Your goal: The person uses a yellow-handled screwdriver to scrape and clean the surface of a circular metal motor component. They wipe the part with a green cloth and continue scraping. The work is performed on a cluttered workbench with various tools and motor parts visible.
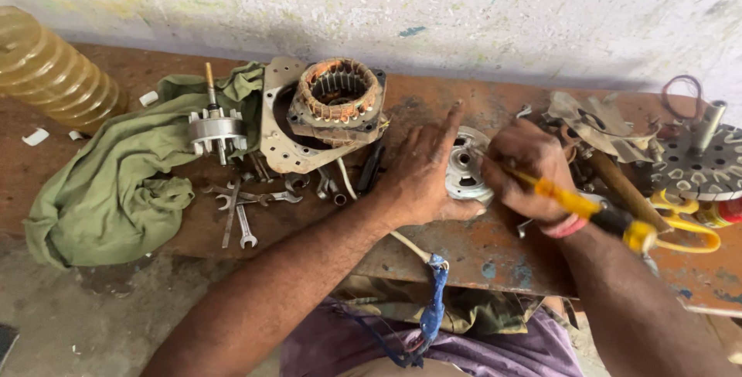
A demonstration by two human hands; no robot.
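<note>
While the left hand (421, 176) presses down on the near-left edge of a round silver motor end cap (464, 164), its index finger sticks out toward the wall and the other fingers lie loosely curled, not gripping anything. That end cap rests on the rusty metal workbench (495, 257), between the two hands and near the bench's front edge. Clenched around a yellow-and-black-handled screwdriver (591, 211), the right hand (525, 168) sits at the cap's right side; the tool's tip is hidden under the fingers, so where it touches cannot be told.

Left of the hands, a stator with copper windings (340, 95) sits on a pale mounting plate (278, 133). Just beside it, a rotor with its shaft upright (216, 129) stands on a crumpled green cloth (116, 184). Several spanners (243, 203) lie scattered on the bench in front of the plate. A ribbed amber plastic bottle (50, 71) lies at the far left. At the right edge, yellow-handled scissors (684, 226) lie near a perforated round metal disc (699, 164), and a wooden handle (618, 184) runs behind the right wrist.
</note>
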